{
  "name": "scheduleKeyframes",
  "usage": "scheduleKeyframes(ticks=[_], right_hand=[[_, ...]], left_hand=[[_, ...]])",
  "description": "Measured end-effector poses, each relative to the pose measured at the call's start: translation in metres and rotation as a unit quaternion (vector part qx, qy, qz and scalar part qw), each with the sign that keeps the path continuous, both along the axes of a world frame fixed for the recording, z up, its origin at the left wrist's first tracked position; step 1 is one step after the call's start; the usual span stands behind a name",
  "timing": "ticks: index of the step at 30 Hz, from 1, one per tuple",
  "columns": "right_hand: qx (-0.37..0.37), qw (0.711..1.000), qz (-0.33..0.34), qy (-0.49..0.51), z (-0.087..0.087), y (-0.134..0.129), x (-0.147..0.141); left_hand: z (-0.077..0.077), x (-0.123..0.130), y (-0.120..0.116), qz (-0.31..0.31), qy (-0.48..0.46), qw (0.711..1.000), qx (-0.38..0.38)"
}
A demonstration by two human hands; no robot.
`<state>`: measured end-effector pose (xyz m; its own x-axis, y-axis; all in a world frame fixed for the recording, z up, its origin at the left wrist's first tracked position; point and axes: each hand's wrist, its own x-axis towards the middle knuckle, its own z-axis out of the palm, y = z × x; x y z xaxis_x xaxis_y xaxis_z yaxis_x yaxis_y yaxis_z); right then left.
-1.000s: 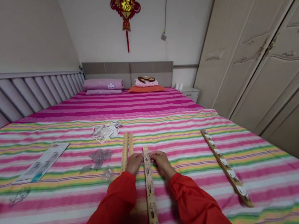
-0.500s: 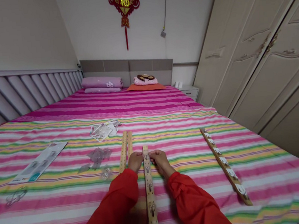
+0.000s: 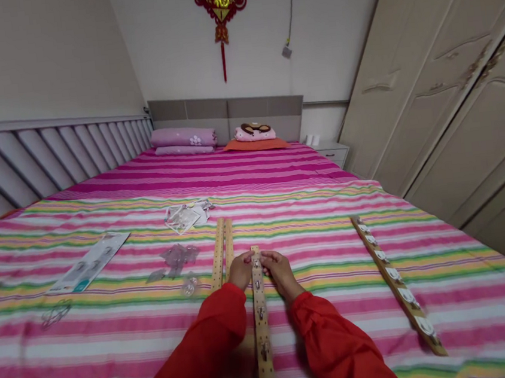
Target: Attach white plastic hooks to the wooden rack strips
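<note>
A pale wooden strip with holes (image 3: 261, 329) runs away from me on the striped bedspread, carrying several clear hooks with metal parts (image 3: 261, 313) in a row. At its far end my left hand (image 3: 242, 270) pinches the left side of the farthest clear hook (image 3: 256, 262). From the other side, the closed fingertips of my right hand (image 3: 280, 270) press on the same hook. My fingers partly cover it. Two more holed wooden strips (image 3: 218, 252) lie just left of my left hand, their near ends hidden by my hand and sleeve.
To the right lies a brown strip with several white hooks (image 3: 394, 278). On the left are a hook package (image 3: 89, 264), clear plastic pieces (image 3: 179, 258), a round clear piece (image 3: 190, 285), wrappers (image 3: 188, 215) and a thin wire-like coil (image 3: 57, 312). Pillows (image 3: 184, 138) rest by the headboard.
The whole view has shifted, so things appear farther right in the picture. Both hands stay at the strip's far end, with only slight finger movement.
</note>
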<state>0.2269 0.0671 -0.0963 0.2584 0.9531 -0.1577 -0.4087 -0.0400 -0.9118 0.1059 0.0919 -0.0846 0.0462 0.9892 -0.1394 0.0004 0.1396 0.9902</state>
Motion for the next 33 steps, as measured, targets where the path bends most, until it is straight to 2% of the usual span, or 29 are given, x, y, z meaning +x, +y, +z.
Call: scheduleKeyframes(ticks=[12,19,29,33], right_hand=[[0.004,0.999,0.007,-0.038,-0.013,0.008,-0.001],[0.015,0.999,0.01,-0.045,-0.01,0.005,-0.003],[0.009,1.0,0.003,-0.026,-0.013,-0.006,-0.002],[0.0,1.0,-0.002,-0.014,-0.011,-0.01,-0.002]], left_hand=[[-0.006,0.001,0.007,-0.054,0.038,0.997,-0.029],[-0.007,0.002,0.007,-0.048,0.041,0.997,-0.033],[0.006,-0.001,-0.004,-0.046,0.028,0.998,-0.017],[0.018,-0.002,-0.013,-0.052,0.029,0.998,-0.017]])
